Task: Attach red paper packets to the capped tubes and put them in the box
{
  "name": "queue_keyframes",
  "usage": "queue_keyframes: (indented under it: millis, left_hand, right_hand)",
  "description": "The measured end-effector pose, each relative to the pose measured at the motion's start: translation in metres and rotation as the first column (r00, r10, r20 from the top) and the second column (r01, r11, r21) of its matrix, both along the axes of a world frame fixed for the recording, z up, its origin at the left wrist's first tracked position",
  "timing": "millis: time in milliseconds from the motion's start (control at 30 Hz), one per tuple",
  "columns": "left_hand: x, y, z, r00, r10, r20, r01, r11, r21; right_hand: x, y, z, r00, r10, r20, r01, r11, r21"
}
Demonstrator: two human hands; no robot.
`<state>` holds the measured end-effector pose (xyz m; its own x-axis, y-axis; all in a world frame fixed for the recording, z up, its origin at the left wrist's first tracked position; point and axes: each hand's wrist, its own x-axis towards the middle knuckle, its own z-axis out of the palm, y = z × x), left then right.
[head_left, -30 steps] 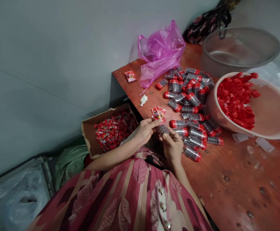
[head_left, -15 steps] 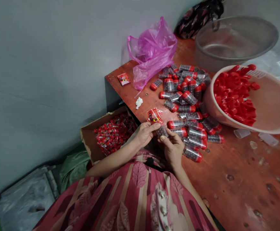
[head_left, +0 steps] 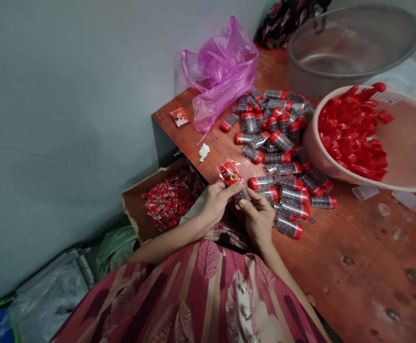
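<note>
My left hand [head_left: 218, 199] pinches a small red printed packet [head_left: 229, 172] at the near edge of the red-brown table [head_left: 354, 247]. My right hand [head_left: 258, 216] holds a clear tube [head_left: 242, 194] filled with dark bits, right beside the packet. Both hands meet close together over my lap. Just to the right lies a pile of filled tubes with red caps [head_left: 282, 143]. A cardboard box [head_left: 131, 205] full of red packets [head_left: 168, 195] sits low to the left of my left hand.
A pink basin [head_left: 408, 152] of loose red caps [head_left: 354, 138] stands at the right, a large metal bowl [head_left: 350, 43] behind it. A crumpled pink plastic bag [head_left: 222, 71] lies at the table's back. One stray packet [head_left: 179, 116] and some empty clear tubes [head_left: 367, 192] lie on the table.
The hands stay together on the packet and tube, the left fingers working the packet lower toward the tube. The camera has drifted slightly, shifting the scene up and left.
</note>
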<state>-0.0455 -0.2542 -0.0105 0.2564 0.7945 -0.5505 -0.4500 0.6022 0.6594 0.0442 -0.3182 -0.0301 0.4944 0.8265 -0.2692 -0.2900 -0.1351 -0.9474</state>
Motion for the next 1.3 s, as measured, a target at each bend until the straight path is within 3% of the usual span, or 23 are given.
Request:
queue_keyframes:
  millis: [167,300,467,600,800,867,967,1033,1067,1133,1200,1233,1300]
  left_hand:
    - [0.001,0.003,0.003,0.992,0.013,0.123,-0.020,0.998,0.053]
    - [-0.002,0.003,0.004,0.989,-0.082,0.125,0.072,0.994,0.083]
    - [-0.009,-0.004,-0.001,0.962,-0.229,0.151,0.213,0.970,0.117]
    - [-0.012,-0.004,-0.001,0.961,-0.234,0.147,0.223,0.971,0.085]
    - [-0.023,-0.007,0.003,0.953,-0.257,0.164,0.258,0.966,0.015]
    - [-0.034,-0.010,0.004,0.967,-0.196,0.161,0.199,0.980,-0.001]
    - [-0.059,-0.013,0.001,0.984,0.074,0.165,-0.075,0.997,-0.003]
    - [-0.076,-0.014,-0.005,0.959,0.257,0.122,-0.258,0.966,-0.012]
    - [-0.082,-0.014,-0.008,0.958,0.277,0.068,-0.276,0.961,-0.028]
    - [-0.087,-0.011,-0.015,0.972,0.214,-0.096,-0.216,0.976,-0.004]
    - [-0.081,-0.004,-0.019,0.939,0.118,-0.322,-0.050,0.976,0.212]
    - [-0.075,0.002,-0.021,0.887,0.113,-0.448,0.072,0.924,0.375]
    - [-0.060,0.019,-0.022,0.717,0.178,-0.674,0.405,0.682,0.610]
  right_hand:
    - [0.001,-0.003,0.002,0.959,0.005,0.283,-0.022,0.998,0.058]
    - [-0.001,-0.003,0.003,0.998,0.024,0.064,-0.026,0.999,0.032]
    - [-0.003,0.003,0.009,0.980,-0.012,-0.199,0.018,1.000,0.026]
    - [0.000,0.005,0.014,0.985,0.044,-0.164,-0.035,0.998,0.052]
    - [0.003,0.008,0.010,0.975,0.213,0.057,-0.218,0.971,0.099]
    - [0.001,0.010,0.009,0.952,0.283,0.114,-0.294,0.951,0.099]
    - [-0.002,0.010,0.010,0.919,0.379,0.106,-0.387,0.919,0.076]
    - [-0.001,0.009,0.014,0.923,0.379,0.073,-0.383,0.922,0.060]
    - [0.002,0.009,0.016,0.930,0.361,0.071,-0.365,0.930,0.048]
    - [0.008,0.007,0.019,0.946,0.308,0.098,-0.312,0.950,0.022]
    - [0.013,0.006,0.023,0.955,0.260,0.141,-0.263,0.965,0.004]
    - [0.015,0.006,0.025,0.956,0.245,0.159,-0.248,0.969,-0.003]
    - [0.017,0.006,0.027,0.955,0.232,0.183,-0.234,0.972,-0.013]
